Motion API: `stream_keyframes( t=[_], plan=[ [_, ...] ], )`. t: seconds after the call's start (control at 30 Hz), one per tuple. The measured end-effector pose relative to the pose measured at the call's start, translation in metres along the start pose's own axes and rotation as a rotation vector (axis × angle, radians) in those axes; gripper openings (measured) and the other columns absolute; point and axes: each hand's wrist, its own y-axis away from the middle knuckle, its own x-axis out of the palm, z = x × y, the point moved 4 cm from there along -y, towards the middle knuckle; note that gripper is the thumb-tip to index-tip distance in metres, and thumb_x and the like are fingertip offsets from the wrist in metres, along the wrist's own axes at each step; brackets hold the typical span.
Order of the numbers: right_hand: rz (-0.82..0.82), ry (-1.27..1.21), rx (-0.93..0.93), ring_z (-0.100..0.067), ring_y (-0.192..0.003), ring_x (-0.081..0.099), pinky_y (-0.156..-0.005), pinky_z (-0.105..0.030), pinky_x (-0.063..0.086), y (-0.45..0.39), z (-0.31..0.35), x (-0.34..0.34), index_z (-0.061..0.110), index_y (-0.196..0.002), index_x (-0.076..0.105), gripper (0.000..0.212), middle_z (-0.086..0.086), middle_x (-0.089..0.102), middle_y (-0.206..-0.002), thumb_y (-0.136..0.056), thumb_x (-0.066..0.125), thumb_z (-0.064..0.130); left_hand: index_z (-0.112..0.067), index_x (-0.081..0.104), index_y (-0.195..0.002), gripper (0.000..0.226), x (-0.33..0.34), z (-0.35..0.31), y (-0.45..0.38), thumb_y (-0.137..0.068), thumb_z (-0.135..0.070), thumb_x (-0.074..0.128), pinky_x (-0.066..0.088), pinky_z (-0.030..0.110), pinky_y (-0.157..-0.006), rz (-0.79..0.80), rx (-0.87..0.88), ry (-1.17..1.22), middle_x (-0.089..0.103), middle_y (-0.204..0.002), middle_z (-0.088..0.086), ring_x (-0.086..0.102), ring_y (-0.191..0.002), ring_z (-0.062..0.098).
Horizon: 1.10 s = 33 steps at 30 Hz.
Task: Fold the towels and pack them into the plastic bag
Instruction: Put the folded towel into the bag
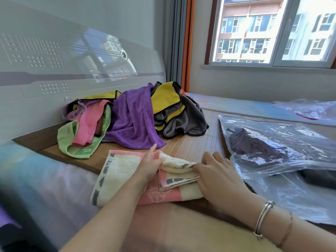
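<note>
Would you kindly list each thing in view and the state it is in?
Pink and cream towel: partly folded, flat on the mat.
Left hand: grips the towel's folded end.
Right hand: pinches the same fold.
Towel pile: unfolded, heaped.
Plastic bag: lying flat, dark towel inside.
Window: closed.

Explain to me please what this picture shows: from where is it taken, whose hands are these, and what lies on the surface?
There is one picture, from a camera worn on a person's head, looking down at their own bare hands. The left hand and right hand both hold a pink and cream towel, half folded on a bamboo mat. Behind lies an unfolded heap: a purple towel, a green one, yellow and grey ones. At the right lies a clear plastic bag with something dark inside.
</note>
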Motion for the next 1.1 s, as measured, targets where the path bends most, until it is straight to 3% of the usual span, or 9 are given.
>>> stream_keyframes(
  t=[0.13,0.23,0.33,0.53,0.7,0.77,0.87,1.0,1.1],
  plan=[
    [0.073,-0.138,0.016,-0.02,-0.1,0.044,-0.084,-0.033,0.039,-0.005,0.007,0.004,0.02,-0.099,0.065,0.035,0.0,0.049,-0.1,-0.091,0.032,0.03,-0.019,0.073,-0.106,0.03,0.005,0.001,0.008,-0.096,-0.005,0.048,0.044,0.028,-0.102,0.107,0.025,-0.009,0.062,-0.127,0.004,0.057,-0.118,0.018],
    [0.031,-0.313,0.063,-0.016,-0.107,0.042,-0.092,-0.031,0.038,-0.013,0.009,0.001,0.021,-0.109,0.066,0.031,0.003,0.051,-0.107,-0.094,0.039,0.028,-0.009,0.071,-0.106,0.022,0.003,0.001,0.009,-0.095,-0.021,0.055,0.046,0.036,-0.099,0.181,0.025,0.05,0.068,-0.115,0.015,0.063,-0.11,0.028],
    [-0.029,-0.363,0.082,-0.015,-0.107,0.044,-0.087,-0.029,0.038,-0.016,0.008,0.001,0.021,-0.106,0.06,0.021,0.004,0.051,-0.107,-0.093,0.043,0.024,-0.011,0.067,-0.114,0.046,0.003,0.003,0.011,-0.082,-0.043,0.072,0.046,0.039,-0.102,0.278,0.056,0.073,0.068,-0.116,0.016,0.064,-0.11,0.028],
    [0.036,-0.424,0.094,-0.017,-0.104,0.051,-0.088,-0.033,0.041,-0.012,0.008,0.009,0.018,-0.105,0.056,0.018,0.004,0.058,-0.107,-0.089,0.047,0.019,0.003,0.062,-0.105,0.052,0.004,0.003,0.013,-0.078,-0.039,0.077,0.043,0.047,-0.103,0.2,0.115,0.083,0.065,-0.111,0.026,0.064,-0.107,0.036],
    [0.194,-0.474,0.232,-0.024,-0.086,0.057,-0.07,-0.033,0.039,-0.021,0.012,0.016,0.014,-0.081,0.059,0.027,0.0,0.059,-0.081,-0.095,0.04,0.025,-0.013,0.077,-0.084,0.024,0.004,0.003,0.011,-0.086,-0.036,0.069,0.048,0.044,-0.098,0.095,0.001,0.11,0.073,-0.096,0.013,0.067,-0.098,0.028],
    [0.314,-0.545,0.355,-0.027,-0.088,0.056,-0.073,-0.033,0.039,-0.031,0.01,0.027,0.02,-0.066,0.051,0.032,0.001,0.053,-0.074,-0.094,0.04,0.031,-0.011,0.077,-0.089,0.025,0.004,0.004,0.011,-0.089,-0.034,0.066,0.047,0.046,-0.101,0.08,-0.002,0.105,0.073,-0.1,0.015,0.067,-0.103,0.031],
    [0.388,-0.755,0.5,-0.029,-0.106,0.055,-0.087,-0.038,0.041,-0.047,0.008,0.039,0.023,-0.073,0.055,0.022,-0.001,0.058,-0.088,-0.089,0.044,0.033,-0.009,0.076,-0.097,0.03,0.005,0.003,0.012,-0.093,-0.034,0.06,0.049,0.043,-0.099,0.095,-0.006,0.098,0.074,-0.1,0.014,0.067,-0.103,0.03],
    [0.34,-1.108,0.559,-0.015,-0.076,0.051,-0.064,-0.026,0.04,-0.055,0.013,0.029,0.017,-0.089,0.058,0.006,-0.001,0.054,-0.084,-0.087,0.053,0.014,0.001,0.073,-0.099,0.048,0.005,0.002,0.012,-0.096,-0.042,0.052,0.05,0.042,-0.095,0.081,-0.038,0.074,0.073,-0.098,0.014,0.069,-0.096,0.027],
    [0.364,-1.133,0.589,-0.013,-0.063,0.047,-0.057,-0.024,0.038,-0.055,0.012,0.023,0.015,-0.079,0.058,0.006,-0.002,0.052,-0.074,-0.083,0.056,0.012,-0.005,0.074,-0.095,0.045,0.004,0.003,0.011,-0.098,-0.041,0.047,0.049,0.042,-0.094,0.071,-0.045,0.038,0.073,-0.099,0.015,0.068,-0.096,0.027]
  ],
)
